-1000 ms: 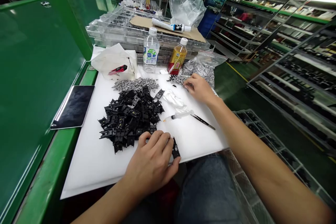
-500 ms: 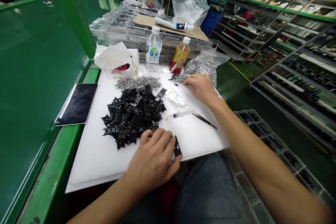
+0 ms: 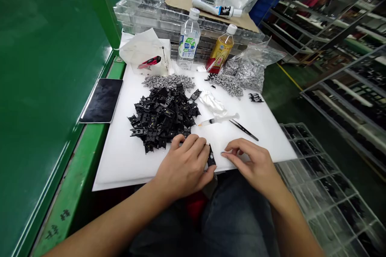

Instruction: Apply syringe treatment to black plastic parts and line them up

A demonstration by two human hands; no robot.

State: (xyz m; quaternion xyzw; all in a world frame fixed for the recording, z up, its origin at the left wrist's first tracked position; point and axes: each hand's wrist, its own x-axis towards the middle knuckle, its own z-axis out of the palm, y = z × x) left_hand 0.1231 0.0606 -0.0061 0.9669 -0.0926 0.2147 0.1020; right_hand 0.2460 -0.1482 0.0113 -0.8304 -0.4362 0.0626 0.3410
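Note:
My left hand (image 3: 185, 164) holds a black plastic part (image 3: 211, 156) between thumb and fingers at the front edge of the white board (image 3: 120, 168). Just right of it, my right hand (image 3: 250, 160) pinches a small grey piece (image 3: 223, 153) between thumb and forefinger. A heap of black parts (image 3: 163, 116) lies beyond my left hand. Behind that heap is a pile of small grey pieces (image 3: 169, 82), and a second grey pile (image 3: 230, 85) lies farther right. A syringe (image 3: 218, 119), black tweezers (image 3: 245, 130) and crumpled white tissue (image 3: 212, 103) rest in the middle.
Two bottles (image 3: 188, 44) (image 3: 221, 49) and a bag of grey pieces (image 3: 250, 70) stand at the back, before stacked clear trays (image 3: 144, 12). A tablet (image 3: 101, 100) lies left. A compartment tray (image 3: 325, 184) sits low at the right.
My right hand has come back from the far grey pile to the front edge, now with a small grey piece. My left hand keeps its black part. The view has tilted down and shifted left.

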